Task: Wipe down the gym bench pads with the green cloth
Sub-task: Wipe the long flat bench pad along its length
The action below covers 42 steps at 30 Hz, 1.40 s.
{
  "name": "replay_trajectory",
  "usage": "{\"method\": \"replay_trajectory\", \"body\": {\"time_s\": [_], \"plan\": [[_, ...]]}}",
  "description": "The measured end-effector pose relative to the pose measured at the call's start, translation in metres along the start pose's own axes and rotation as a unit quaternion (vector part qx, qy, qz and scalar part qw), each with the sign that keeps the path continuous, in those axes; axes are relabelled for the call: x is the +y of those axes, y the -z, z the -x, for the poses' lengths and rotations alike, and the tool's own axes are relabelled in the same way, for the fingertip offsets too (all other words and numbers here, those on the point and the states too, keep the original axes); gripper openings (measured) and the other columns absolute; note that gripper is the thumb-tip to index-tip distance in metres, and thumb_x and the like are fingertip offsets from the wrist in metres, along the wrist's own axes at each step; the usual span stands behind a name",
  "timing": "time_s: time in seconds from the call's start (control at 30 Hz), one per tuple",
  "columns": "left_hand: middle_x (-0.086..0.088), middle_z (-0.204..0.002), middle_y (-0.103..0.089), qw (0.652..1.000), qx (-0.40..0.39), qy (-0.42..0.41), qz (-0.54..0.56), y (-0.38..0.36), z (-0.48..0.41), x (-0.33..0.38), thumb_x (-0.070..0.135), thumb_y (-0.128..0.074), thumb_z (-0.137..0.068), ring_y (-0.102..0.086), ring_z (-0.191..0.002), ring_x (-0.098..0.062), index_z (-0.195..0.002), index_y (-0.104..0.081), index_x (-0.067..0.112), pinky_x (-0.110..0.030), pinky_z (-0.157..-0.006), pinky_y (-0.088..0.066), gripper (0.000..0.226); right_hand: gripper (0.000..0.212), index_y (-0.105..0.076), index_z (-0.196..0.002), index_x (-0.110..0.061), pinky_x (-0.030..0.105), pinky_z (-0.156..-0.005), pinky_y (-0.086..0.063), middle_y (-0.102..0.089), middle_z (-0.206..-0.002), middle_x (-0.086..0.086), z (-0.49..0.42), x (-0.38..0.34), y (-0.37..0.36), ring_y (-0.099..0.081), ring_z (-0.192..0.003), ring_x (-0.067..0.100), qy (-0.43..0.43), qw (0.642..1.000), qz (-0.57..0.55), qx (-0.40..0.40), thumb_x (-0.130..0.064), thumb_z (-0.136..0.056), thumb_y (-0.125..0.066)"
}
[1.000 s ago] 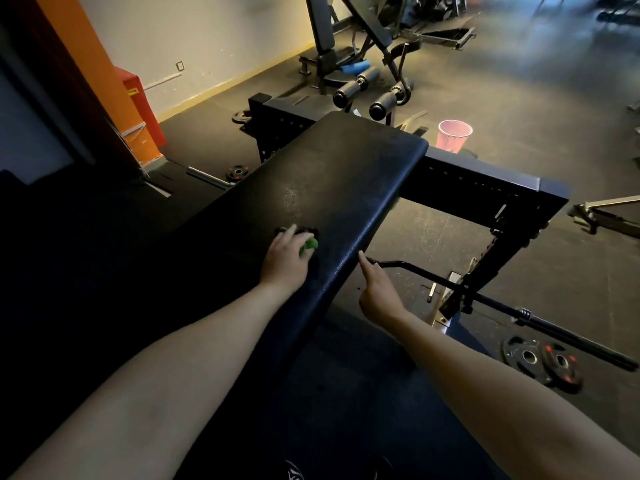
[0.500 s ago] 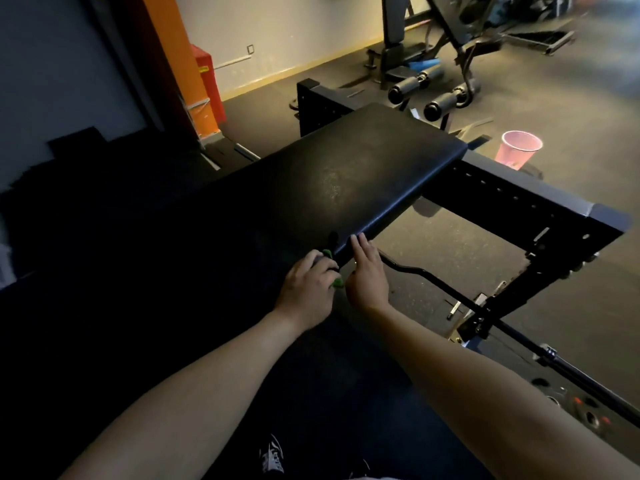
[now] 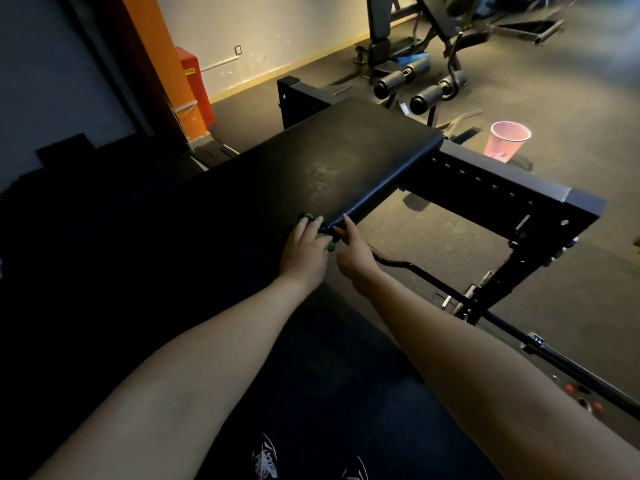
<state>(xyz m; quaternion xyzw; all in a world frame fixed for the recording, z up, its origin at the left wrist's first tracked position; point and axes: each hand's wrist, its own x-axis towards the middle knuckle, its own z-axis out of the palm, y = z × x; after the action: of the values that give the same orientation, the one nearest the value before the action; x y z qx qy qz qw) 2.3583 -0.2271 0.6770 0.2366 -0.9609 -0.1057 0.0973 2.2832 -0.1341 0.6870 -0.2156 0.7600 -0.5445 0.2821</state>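
A long black bench pad [image 3: 332, 168] runs from the lower left toward the upper right, dusty near its far end. My left hand [image 3: 304, 251] presses the green cloth [image 3: 329, 244] against the pad's near right edge; only small green bits show between and beside the fingers. My right hand [image 3: 353, 252] is right beside it, fingertips touching the pad's edge and the cloth, with fingers curled. I cannot tell whether the right hand grips the cloth.
A black steel rack frame [image 3: 512, 188] crosses behind the pad. A barbell [image 3: 485, 306] lies on the floor at right, with weight plates [image 3: 581, 400] near it. A pink cup [image 3: 507, 140] stands on the floor beyond the frame. Another bench machine [image 3: 415, 74] is farther back.
My left hand slid the cloth from the middle of the pad to its right edge. My right hand came up from beside the bench to meet it there.
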Motion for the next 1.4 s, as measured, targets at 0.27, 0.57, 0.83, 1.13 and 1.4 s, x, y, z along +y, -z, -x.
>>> {"method": "replay_trajectory", "body": {"time_s": [0.27,0.57,0.83,1.13,1.4], "plan": [[0.003,-0.157,-0.037,0.999,-0.007,-0.019,-0.032,0.001,0.033,-0.022,0.019,-0.054,-0.099,-0.025,-0.149,-0.021,-0.128,-0.066,0.021,-0.040,-0.117,-0.035,0.032,0.069,-0.030,-0.155,-0.023,0.044,-0.123,-0.020,-0.020,-0.164,0.001,0.002,0.030,-0.033,-0.016,-0.151,0.019,0.088,0.967,0.234,0.045,-0.006,-0.093,-0.057],[0.001,-0.137,-0.059,0.999,0.034,-0.008,-0.007,0.020,0.101,-0.058,0.027,-0.073,-0.083,-0.047,-0.135,-0.023,-0.101,-0.079,0.021,-0.045,-0.102,-0.049,0.020,0.076,-0.023,-0.157,-0.023,0.048,-0.124,-0.016,-0.011,-0.166,-0.001,0.014,0.020,-0.057,0.000,-0.153,0.020,0.153,0.923,0.353,-0.018,-0.016,-0.093,-0.063],[-0.002,-0.139,-0.057,0.995,0.087,0.024,0.040,0.032,0.082,-0.061,0.019,-0.069,-0.088,-0.045,-0.135,-0.024,-0.113,-0.075,0.018,-0.041,-0.104,-0.049,0.026,0.078,-0.013,-0.159,-0.021,0.048,-0.124,-0.014,-0.004,-0.167,0.001,0.025,0.009,-0.047,0.000,-0.153,0.023,0.153,0.896,0.413,-0.052,-0.013,-0.095,-0.057],[0.001,-0.155,-0.038,0.998,-0.029,-0.011,0.061,0.030,0.061,-0.067,0.026,-0.060,-0.095,-0.028,-0.146,-0.021,-0.123,-0.069,0.019,-0.041,-0.115,-0.036,0.030,0.080,-0.018,-0.158,-0.021,0.042,-0.119,-0.031,-0.006,-0.166,-0.002,0.036,0.014,-0.062,-0.013,-0.152,0.021,0.118,0.919,0.373,-0.046,-0.002,-0.091,-0.058],[0.005,-0.155,-0.035,0.995,-0.030,-0.096,0.025,0.045,0.113,-0.106,0.030,-0.059,-0.094,-0.027,-0.146,-0.019,-0.114,-0.073,0.018,-0.037,-0.108,-0.040,0.027,0.082,-0.025,-0.157,-0.024,0.045,-0.113,-0.040,-0.013,-0.166,-0.005,0.050,0.008,-0.114,-0.029,-0.148,0.020,0.045,0.956,0.272,0.097,0.006,-0.087,-0.057]]}}
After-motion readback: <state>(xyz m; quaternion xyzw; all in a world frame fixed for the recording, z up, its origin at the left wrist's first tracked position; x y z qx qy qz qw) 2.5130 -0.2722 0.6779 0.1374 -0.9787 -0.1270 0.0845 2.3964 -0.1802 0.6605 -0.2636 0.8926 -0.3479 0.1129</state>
